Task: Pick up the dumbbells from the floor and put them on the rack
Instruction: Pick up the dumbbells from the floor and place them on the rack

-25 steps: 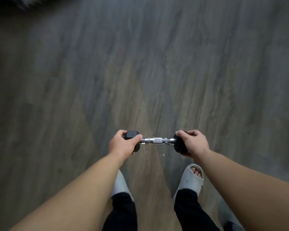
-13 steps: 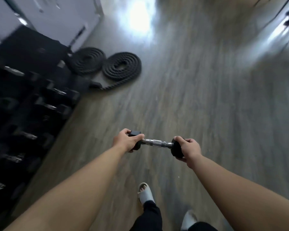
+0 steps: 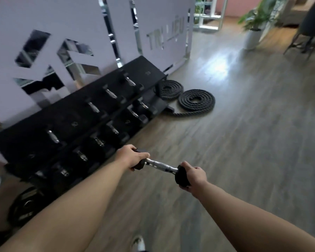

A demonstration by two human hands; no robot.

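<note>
I hold one black hex dumbbell (image 3: pixel 161 165) with a chrome handle in the air, above the wooden floor. My left hand (image 3: pixel 130 157) wraps its left head and my right hand (image 3: pixel 194 176) grips its right head. The black tiered dumbbell rack (image 3: pixel 76 113) stands to the left, just beyond my left hand, slanting from lower left to upper right. Several dumbbells with chrome handles lie on its shelves. The held dumbbell is close to the rack's front edge but apart from it.
Two coils of thick black battle rope (image 3: pixel 195 100) lie on the floor past the rack's far end. A black weight plate (image 3: pixel 24 206) leans at the lower left. A white partition (image 3: pixel 80 33) stands behind the rack. A potted plant (image 3: pixel 254 31) and chair are far right.
The view has swung up from the bare floor to the rack. I have carried the dumbbell toward the rack, both hands keeping the same grip on its heads.
</note>
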